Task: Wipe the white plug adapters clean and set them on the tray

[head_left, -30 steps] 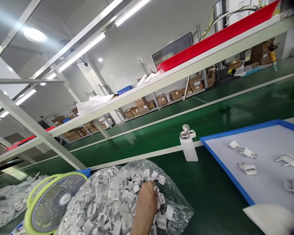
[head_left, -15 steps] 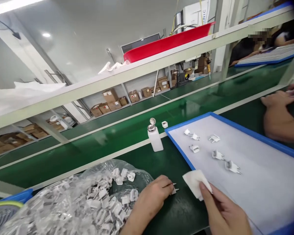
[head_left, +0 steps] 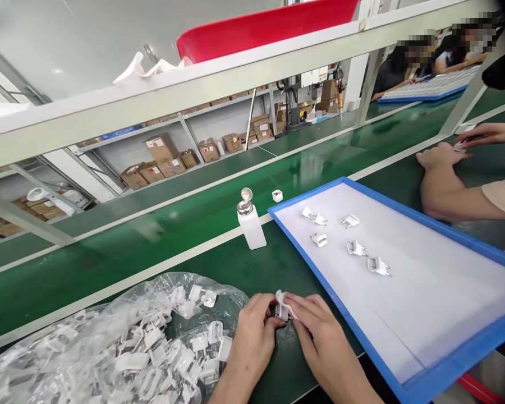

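Note:
My left hand (head_left: 256,322) pinches a small white plug housing (head_left: 281,313) above the green work surface. Against that piece my right hand (head_left: 315,320) presses a folded white cloth (head_left: 283,297), its fingers closed on it. Fingers partly cover both the housing and the cloth. To the left, a clear plastic bag (head_left: 122,314) lies open with many white plug housings (head_left: 151,336) in and on it. On the right is a blue-rimmed tray (head_left: 336,280) with a white lining, where several two-pin plugs (head_left: 379,265) lie apart from each other.
A white pump bottle (head_left: 252,229) with its metal lid raised stands behind my hands, near a small white square cap (head_left: 276,194). A shelf beam (head_left: 219,78) carrying a red tray (head_left: 269,28) crosses overhead. At right, a co-worker's hands (head_left: 446,154) hold a small piece.
My hands have come together. The left has lifted the plug housing from the table, and the right has brought the cloth leftward onto it. The camera view has shifted.

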`<state>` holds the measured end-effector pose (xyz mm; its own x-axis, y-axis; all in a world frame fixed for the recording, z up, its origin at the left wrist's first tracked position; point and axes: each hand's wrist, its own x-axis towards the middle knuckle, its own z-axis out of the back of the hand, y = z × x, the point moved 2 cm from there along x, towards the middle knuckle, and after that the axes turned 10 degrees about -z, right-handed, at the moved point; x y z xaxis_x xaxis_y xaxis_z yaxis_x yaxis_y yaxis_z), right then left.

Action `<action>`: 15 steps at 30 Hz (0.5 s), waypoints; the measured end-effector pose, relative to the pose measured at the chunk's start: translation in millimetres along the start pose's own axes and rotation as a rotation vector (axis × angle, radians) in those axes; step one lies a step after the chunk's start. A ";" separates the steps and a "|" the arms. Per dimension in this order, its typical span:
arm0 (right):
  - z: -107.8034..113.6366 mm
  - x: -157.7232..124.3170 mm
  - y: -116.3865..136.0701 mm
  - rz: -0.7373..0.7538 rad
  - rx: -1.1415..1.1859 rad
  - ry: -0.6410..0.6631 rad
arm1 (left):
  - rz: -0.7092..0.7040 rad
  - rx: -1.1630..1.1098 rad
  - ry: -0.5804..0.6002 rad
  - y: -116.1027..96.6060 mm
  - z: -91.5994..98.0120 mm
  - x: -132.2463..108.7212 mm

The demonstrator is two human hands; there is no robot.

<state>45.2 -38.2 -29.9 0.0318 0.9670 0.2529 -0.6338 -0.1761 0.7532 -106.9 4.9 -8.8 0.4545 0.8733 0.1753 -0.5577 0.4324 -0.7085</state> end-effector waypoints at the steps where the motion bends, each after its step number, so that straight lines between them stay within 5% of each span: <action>1: -2.3 0.4 0.8 0.024 -0.013 0.063 | -0.010 -0.025 -0.001 0.7 -0.4 0.1; 10: -3.3 -21.0 -4.1 0.261 -0.145 0.196 | -0.108 0.061 -0.013 12.8 -6.7 -0.9; 15: -0.8 -5.5 -0.5 0.100 -0.006 0.223 | -0.114 0.064 0.013 7.7 -4.3 1.8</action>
<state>44.7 -43.2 -32.2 -0.2017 0.9618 0.1850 -0.6302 -0.2721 0.7272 -107.4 8.8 -16.8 0.5260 0.8151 0.2428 -0.5448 0.5422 -0.6398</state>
